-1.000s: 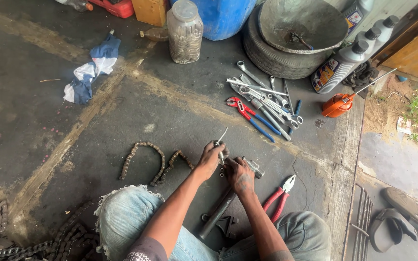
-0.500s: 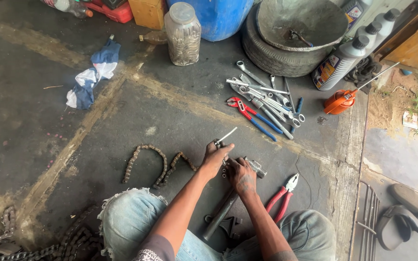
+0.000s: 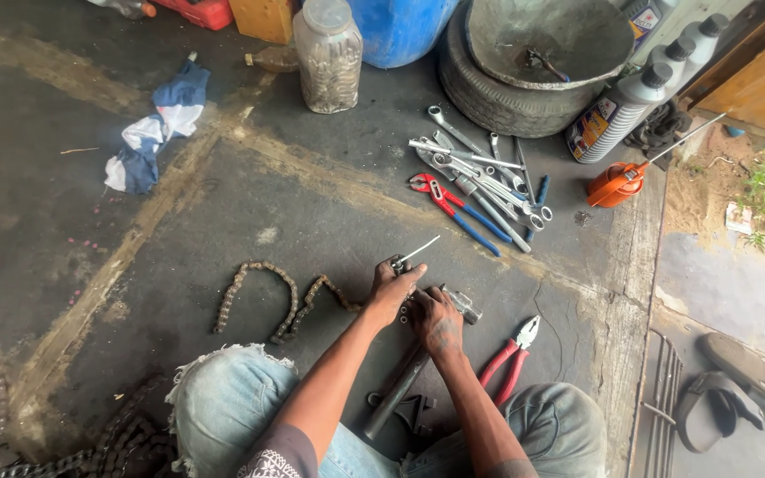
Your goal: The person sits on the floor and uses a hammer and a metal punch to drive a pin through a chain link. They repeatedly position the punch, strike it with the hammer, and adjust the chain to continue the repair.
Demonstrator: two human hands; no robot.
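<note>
Left hand [image 3: 391, 288] closed narrow around a small metal tool [image 3: 411, 257], its thin bright tip sticking up and to the right. Right hand [image 3: 436, 319] just beside it, fingers curled over the head of a hammer [image 3: 458, 305]; the two hands nearly touching. The hammer handle runs back toward the person, between the knees.

Rusty chain [image 3: 281, 296] lies on the concrete floor [image 3: 135, 354], looping in an arch and a zigzag, its right end reaching to the left hand. Whether the tool bites the chain cannot be told; fingers cover the spot.

Red-handled pliers [image 3: 508, 358] on the floor just right of the right hand, jaws pointing away. A dark tool lies near the hammer handle's end, too hidden to name.

Farther out: a pile of wrenches [image 3: 480, 173] with red-and-blue pliers [image 3: 449, 208] at its near edge. Orange oil can [image 3: 614, 184] right of the pile, grey bottles [image 3: 617, 111] behind it. A tyre [image 3: 498, 93] holds a metal basin [image 3: 546, 35]. Clear jar [image 3: 328, 57] and a blue drum [image 3: 400, 26] at top. Blue-white rag [image 3: 157, 133] far left. More chain at bottom left corner.
</note>
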